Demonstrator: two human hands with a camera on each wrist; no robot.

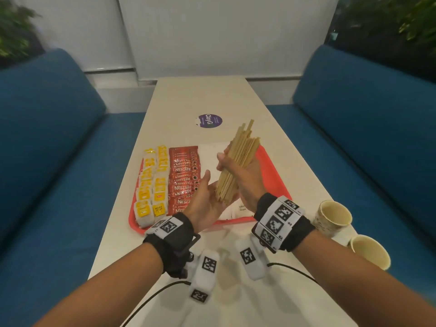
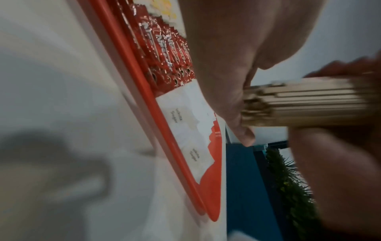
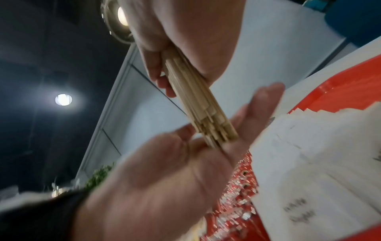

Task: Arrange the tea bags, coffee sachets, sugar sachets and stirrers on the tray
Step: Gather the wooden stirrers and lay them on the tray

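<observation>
The worktop (image 1: pixel 236 97) runs long and pale away from me, with blue bench seats (image 1: pixel 47 138) along both sides. On it, near my edge, sits the red tray (image 1: pixel 273 171), and most of the job looks done there: tea bags (image 1: pixel 151 185) in two rows along the tray's left edge, coffee sachets (image 1: pixel 184 175) in a red column just beside them, then the white sugar sachets (image 1: pixel 210 154) toward the middle. The strip along the tray's right edge is bare red. Two paper cups (image 1: pixel 335 215) stand off the tray at the worktop's right edge, by my right wrist, and a round purple sticker (image 1: pixel 208 121) lies farther up the middle.

So the stirrers (image 1: pixel 238 166) are the step in hand. My right hand (image 1: pixel 245 175) is wrapped around the middle of the bundle, thumb and fingers curled tight about it, holding it slanted above the tray over the sugar. My left hand (image 1: pixel 207 199) is flat and spread, palm up, holding nothing — the lower ends of the stirrers butt against it, and I judge I'm tapping them level. The far ends are uneven, a few sticks poking out past the rest.

Next, I'd say, the bundle wants laying lengthwise in that bare right-hand strip — low and gently, or the sticks will fan out and roll onto the sugar.
</observation>
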